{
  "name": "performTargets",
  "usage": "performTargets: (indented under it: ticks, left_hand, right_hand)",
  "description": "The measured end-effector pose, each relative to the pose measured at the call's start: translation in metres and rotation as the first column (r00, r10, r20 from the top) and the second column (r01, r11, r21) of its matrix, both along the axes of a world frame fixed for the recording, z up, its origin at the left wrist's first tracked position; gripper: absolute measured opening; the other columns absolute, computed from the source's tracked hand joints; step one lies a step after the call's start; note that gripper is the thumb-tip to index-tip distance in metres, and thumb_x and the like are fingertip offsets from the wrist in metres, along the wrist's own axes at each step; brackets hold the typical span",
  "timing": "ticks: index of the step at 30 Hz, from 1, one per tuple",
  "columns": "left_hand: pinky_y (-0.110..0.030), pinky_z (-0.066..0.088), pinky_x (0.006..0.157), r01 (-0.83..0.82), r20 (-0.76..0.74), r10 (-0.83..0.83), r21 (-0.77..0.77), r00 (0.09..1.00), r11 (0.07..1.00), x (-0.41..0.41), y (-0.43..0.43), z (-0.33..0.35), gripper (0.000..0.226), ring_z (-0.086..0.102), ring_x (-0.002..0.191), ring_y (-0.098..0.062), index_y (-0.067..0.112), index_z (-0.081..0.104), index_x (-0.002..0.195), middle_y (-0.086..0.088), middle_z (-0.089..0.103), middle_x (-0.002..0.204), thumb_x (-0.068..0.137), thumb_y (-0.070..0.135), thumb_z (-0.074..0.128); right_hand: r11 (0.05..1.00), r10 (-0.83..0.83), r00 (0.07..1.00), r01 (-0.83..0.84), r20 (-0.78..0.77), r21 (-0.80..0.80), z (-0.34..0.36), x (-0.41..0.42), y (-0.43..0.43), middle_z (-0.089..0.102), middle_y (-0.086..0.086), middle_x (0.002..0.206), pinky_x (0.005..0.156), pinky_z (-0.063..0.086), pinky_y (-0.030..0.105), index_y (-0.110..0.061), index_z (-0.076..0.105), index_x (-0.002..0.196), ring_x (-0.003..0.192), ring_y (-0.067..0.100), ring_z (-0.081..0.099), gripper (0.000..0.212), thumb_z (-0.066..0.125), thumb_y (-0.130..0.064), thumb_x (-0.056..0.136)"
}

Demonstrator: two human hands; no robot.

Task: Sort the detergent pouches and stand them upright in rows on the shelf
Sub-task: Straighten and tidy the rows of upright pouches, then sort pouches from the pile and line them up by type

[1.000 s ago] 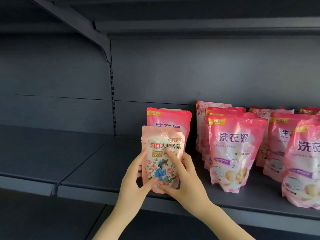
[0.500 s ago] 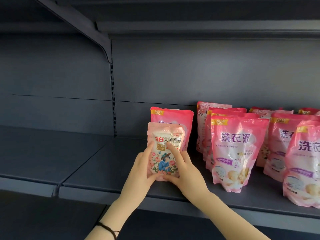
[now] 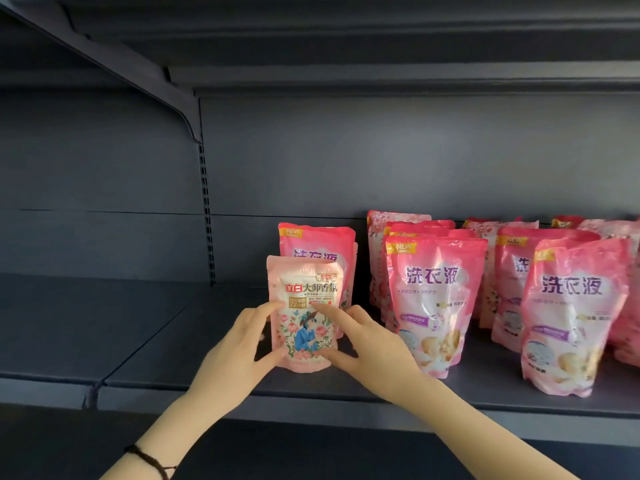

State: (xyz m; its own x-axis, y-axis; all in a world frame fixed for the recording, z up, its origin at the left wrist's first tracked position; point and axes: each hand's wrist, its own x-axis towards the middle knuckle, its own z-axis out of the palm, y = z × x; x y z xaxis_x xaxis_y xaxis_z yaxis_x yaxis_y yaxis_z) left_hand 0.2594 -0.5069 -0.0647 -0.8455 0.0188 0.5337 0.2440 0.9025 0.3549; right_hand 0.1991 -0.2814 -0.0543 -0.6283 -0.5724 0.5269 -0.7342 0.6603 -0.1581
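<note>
A pale pink floral detergent pouch (image 3: 304,306) stands upright on the dark grey shelf (image 3: 156,341), held between both hands. My left hand (image 3: 235,351) grips its left edge, thumb under the lower front. My right hand (image 3: 367,344) grips its right edge with the forefinger laid across the front. Directly behind it stands a brighter pink pouch (image 3: 317,247), partly hidden. To the right, a row of bright pink pouches (image 3: 436,299) stands upright, with a further pink pouch (image 3: 571,313) nearer the front edge.
More pink pouches (image 3: 502,237) stand in rows at the back right, reaching the frame edge. An upper shelf bracket (image 3: 166,95) slants overhead at left. The shelf's left half is bare grey metal, with a seam (image 3: 93,389) at its front lip.
Both hands have carried the floral pouch back onto the shelf and set it upright in front of the bright pink pouch; the fingers have spread a little.
</note>
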Motion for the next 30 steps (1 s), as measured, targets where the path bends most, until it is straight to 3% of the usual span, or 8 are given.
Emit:
performTargets:
  ticks: [6,11,14,16,21,26,28,30]
  left_hand:
    - [-0.009,0.034,0.051,-0.097,0.084,0.143,-0.405,0.986,0.909,0.022,0.013,0.025,0.054,0.053,0.081,0.001,0.043,0.026,0.141,0.022,0.051,0.124,0.092,0.063,0.037]
    - [-0.015,0.031,0.047,-0.138,0.071,0.217,-0.574,0.973,0.807,0.028,0.034,0.05,0.052,0.057,0.09,0.001,0.043,0.027,0.14,0.02,0.057,0.122,0.093,0.063,0.033]
    - [-0.016,0.032,0.047,-0.118,0.099,0.214,-0.583,0.972,0.804,0.033,0.057,0.056,0.049,0.051,0.079,0.0,0.047,0.03,0.135,0.022,0.056,0.125,0.09,0.068,0.032]
    - [-0.017,0.033,0.049,-0.059,0.076,0.127,-0.586,0.989,0.808,0.034,0.079,0.056,0.049,0.051,0.084,0.0,0.047,0.036,0.128,0.022,0.057,0.121,0.087,0.072,0.029]
    - [-0.026,0.044,0.081,0.064,0.023,-0.062,-0.585,0.998,0.808,0.028,0.161,0.057,0.054,0.053,0.106,-0.006,0.039,0.048,0.127,0.017,0.058,0.114,0.088,0.071,0.029]
    - [-0.034,0.052,0.075,0.061,-0.191,-0.197,-0.55,0.962,0.833,0.019,0.271,0.059,0.043,0.065,0.087,-0.015,0.026,0.072,0.1,0.01,0.068,0.091,0.081,0.061,0.056]
    - [-0.035,0.053,0.077,0.078,-0.214,-0.221,-0.527,0.951,0.846,0.017,0.323,0.058,0.045,0.065,0.088,-0.016,0.025,0.072,0.102,0.009,0.068,0.092,0.081,0.061,0.053]
    - [-0.033,0.05,0.077,0.119,-0.174,-0.234,-0.501,0.957,0.857,0.015,0.374,0.056,0.055,0.062,0.091,-0.015,0.028,0.069,0.106,0.01,0.067,0.097,0.084,0.065,0.035]
  right_hand:
    - [0.995,0.004,1.0,-0.007,0.029,0.097,0.021,0.015,0.037,0.052,-0.014,0.096,0.059,0.041,0.02,-0.041,0.032,0.143,0.071,0.002,0.048,0.053,0.044,-0.055,0.093]
    - [0.981,-0.102,0.994,0.092,0.051,0.174,0.041,0.026,0.074,0.063,-0.009,0.088,0.064,0.048,0.028,-0.044,0.03,0.141,0.073,0.009,0.053,0.053,0.042,-0.06,0.092]
    - [0.973,-0.149,0.985,0.131,0.083,0.189,0.045,0.031,0.096,0.067,-0.008,0.094,0.064,0.046,0.029,-0.042,0.033,0.141,0.082,0.015,0.06,0.053,0.043,-0.061,0.092]
    - [0.959,-0.185,0.981,0.167,0.063,0.228,0.045,0.036,0.116,0.069,-0.007,0.096,0.069,0.05,0.032,-0.041,0.035,0.139,0.088,0.018,0.064,0.052,0.041,-0.061,0.092]
    - [0.906,-0.256,0.961,0.276,-0.102,0.321,0.045,0.046,0.182,0.062,-0.002,0.101,0.061,0.042,0.03,-0.032,0.04,0.139,0.088,0.02,0.062,0.055,0.038,-0.062,0.093]
    - [0.87,-0.345,0.906,0.406,-0.245,0.279,0.046,0.056,0.272,0.058,-0.004,0.114,0.066,0.041,0.029,-0.029,0.043,0.135,0.102,0.02,0.057,0.052,0.038,-0.06,0.093]
    - [0.852,-0.365,0.892,0.436,-0.266,0.291,0.049,0.061,0.318,0.057,-0.004,0.115,0.066,0.04,0.029,-0.028,0.043,0.134,0.103,0.019,0.055,0.052,0.036,-0.06,0.094]
    - [0.839,-0.39,0.883,0.458,-0.262,0.293,0.053,0.064,0.367,0.055,-0.004,0.121,0.075,0.045,0.031,-0.03,0.041,0.137,0.108,0.019,0.053,0.053,0.036,-0.06,0.094]
